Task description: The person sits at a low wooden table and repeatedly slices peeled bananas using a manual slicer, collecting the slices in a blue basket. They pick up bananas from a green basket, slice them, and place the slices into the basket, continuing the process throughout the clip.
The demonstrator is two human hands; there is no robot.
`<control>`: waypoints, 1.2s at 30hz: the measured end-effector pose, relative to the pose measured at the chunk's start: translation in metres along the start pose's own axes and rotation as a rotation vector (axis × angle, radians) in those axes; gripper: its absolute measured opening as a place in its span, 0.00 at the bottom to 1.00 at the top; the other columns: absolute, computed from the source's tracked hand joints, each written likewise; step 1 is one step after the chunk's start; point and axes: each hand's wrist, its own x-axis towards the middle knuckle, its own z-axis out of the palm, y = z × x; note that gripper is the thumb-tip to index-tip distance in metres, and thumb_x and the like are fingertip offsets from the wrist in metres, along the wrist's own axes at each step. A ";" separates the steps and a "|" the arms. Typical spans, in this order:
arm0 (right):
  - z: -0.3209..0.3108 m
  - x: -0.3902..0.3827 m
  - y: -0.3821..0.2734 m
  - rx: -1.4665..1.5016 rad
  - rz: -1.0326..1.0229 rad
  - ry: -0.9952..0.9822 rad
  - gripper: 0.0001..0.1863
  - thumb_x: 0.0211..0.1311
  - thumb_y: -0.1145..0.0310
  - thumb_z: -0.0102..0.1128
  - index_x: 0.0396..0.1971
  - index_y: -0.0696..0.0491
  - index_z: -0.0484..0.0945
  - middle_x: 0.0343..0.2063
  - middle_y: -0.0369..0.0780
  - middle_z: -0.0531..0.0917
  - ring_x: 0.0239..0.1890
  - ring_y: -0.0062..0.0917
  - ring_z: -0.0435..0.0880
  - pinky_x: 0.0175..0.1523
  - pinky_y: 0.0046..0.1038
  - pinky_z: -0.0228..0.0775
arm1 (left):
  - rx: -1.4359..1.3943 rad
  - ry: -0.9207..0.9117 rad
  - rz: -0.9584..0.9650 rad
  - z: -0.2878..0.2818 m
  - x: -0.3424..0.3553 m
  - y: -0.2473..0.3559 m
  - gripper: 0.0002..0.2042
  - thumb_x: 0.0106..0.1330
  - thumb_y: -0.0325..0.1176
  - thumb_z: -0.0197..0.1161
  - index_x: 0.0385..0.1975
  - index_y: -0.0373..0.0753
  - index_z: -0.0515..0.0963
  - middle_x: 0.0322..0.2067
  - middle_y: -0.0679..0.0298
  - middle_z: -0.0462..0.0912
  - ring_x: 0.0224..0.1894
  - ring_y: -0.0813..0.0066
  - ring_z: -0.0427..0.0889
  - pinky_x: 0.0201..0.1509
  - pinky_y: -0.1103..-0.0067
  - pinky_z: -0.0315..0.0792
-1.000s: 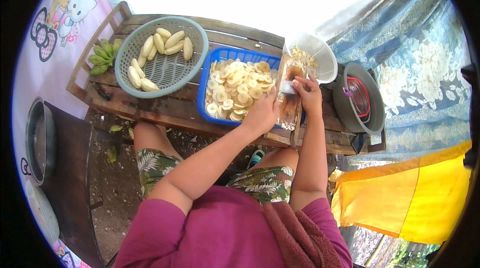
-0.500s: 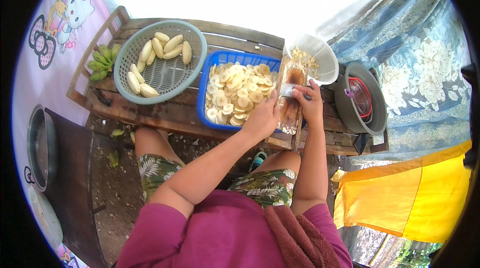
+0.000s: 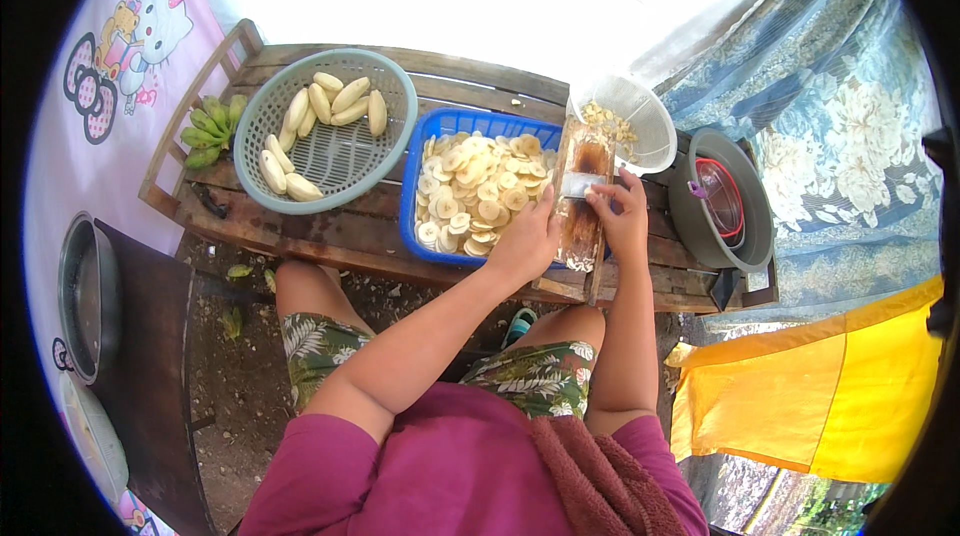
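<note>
A wooden slicer board (image 3: 580, 228) with a pale metal blade (image 3: 582, 184) across its middle slants over the right end of a blue basket (image 3: 408, 198). My left hand (image 3: 528, 236) grips the board's left edge, its fingers partly hidden. At the blade's right side, my right hand (image 3: 624, 214) has its thumb and fingers closed together; whatever may be between them is hidden. Round pale banana slices (image 3: 478, 186) are heaped in the blue basket.
Peeled bananas (image 3: 350, 96) lie in a grey-green colander (image 3: 250, 126) at left, beside green bananas (image 3: 208, 133). A white strainer (image 3: 655, 131) with banana bits and a grey basin (image 3: 700, 226) holding a red-rimmed container stand at right. All sit on a slatted wooden bench (image 3: 350, 236).
My right hand has slid slightly toward me along the board, so more of the blade shows. My left hand keeps its grip. The whole view has shifted slightly.
</note>
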 end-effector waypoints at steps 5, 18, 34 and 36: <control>-0.004 -0.034 -0.012 -0.161 0.001 -0.033 0.12 0.48 0.63 0.76 0.34 0.49 0.87 0.59 0.47 0.74 0.65 0.46 0.67 0.67 0.41 0.60 | -0.004 0.013 0.011 0.003 0.000 -0.003 0.27 0.72 0.34 0.50 0.66 0.25 0.58 0.44 0.38 0.76 0.47 0.43 0.77 0.52 0.63 0.71; 0.007 -0.026 0.008 0.130 0.103 0.027 0.13 0.52 0.61 0.74 0.36 0.50 0.88 0.61 0.52 0.72 0.65 0.44 0.68 0.67 0.40 0.59 | -0.002 0.003 -0.003 0.001 0.002 -0.002 0.27 0.71 0.35 0.50 0.67 0.28 0.59 0.45 0.38 0.75 0.49 0.42 0.76 0.52 0.60 0.71; 0.009 -0.026 0.001 0.225 0.231 0.028 0.12 0.50 0.64 0.75 0.36 0.50 0.89 0.59 0.50 0.74 0.64 0.37 0.71 0.65 0.36 0.62 | 0.007 0.016 -0.034 0.001 0.001 0.002 0.26 0.72 0.36 0.51 0.67 0.30 0.61 0.45 0.38 0.76 0.48 0.42 0.77 0.53 0.62 0.70; 0.008 -0.027 0.002 0.204 0.237 0.042 0.12 0.51 0.66 0.75 0.36 0.51 0.89 0.58 0.50 0.74 0.63 0.35 0.71 0.65 0.35 0.61 | -0.006 0.012 -0.037 0.002 0.002 0.000 0.26 0.72 0.36 0.51 0.67 0.30 0.60 0.45 0.38 0.76 0.48 0.42 0.77 0.53 0.62 0.70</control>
